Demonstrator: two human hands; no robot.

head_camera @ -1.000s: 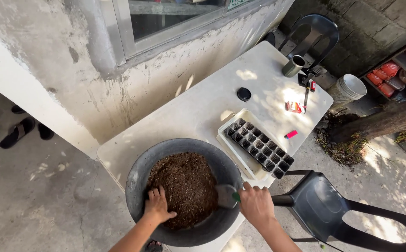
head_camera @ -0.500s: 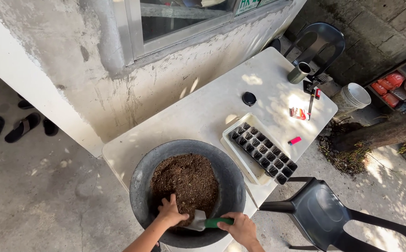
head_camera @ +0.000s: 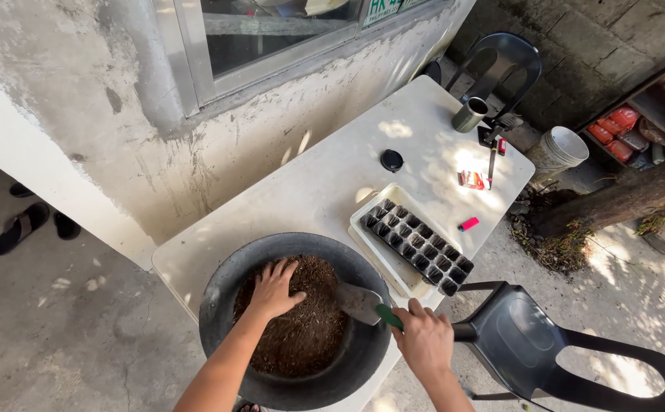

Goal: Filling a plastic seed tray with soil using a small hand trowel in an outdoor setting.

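Observation:
A large dark round basin [head_camera: 222, 294] sits at the near end of a white table [head_camera: 325, 179] and holds brown soil [head_camera: 302, 343]. My left hand [head_camera: 274, 288] lies flat on the soil near the basin's far side, fingers spread. My right hand [head_camera: 425, 341] grips the green handle of a small metal trowel [head_camera: 361, 303], whose blade rests in the soil at the basin's right. A black seedling tray [head_camera: 415, 242] with several empty cells lies on a white tray [head_camera: 371, 248] just right of the basin.
Farther along the table are a black round lid [head_camera: 391, 160], a metal cup [head_camera: 468, 115], a small red packet [head_camera: 471, 179] and a pink lighter [head_camera: 468, 223]. A black plastic chair [head_camera: 546, 351] stands at the near right, another chair [head_camera: 500, 61] at the far end. A white bucket [head_camera: 565, 149] stands beyond.
My left hand moved from the basin's near edge up onto the far part of the soil. My right hand carried the trowel from the near side to the basin's right side.

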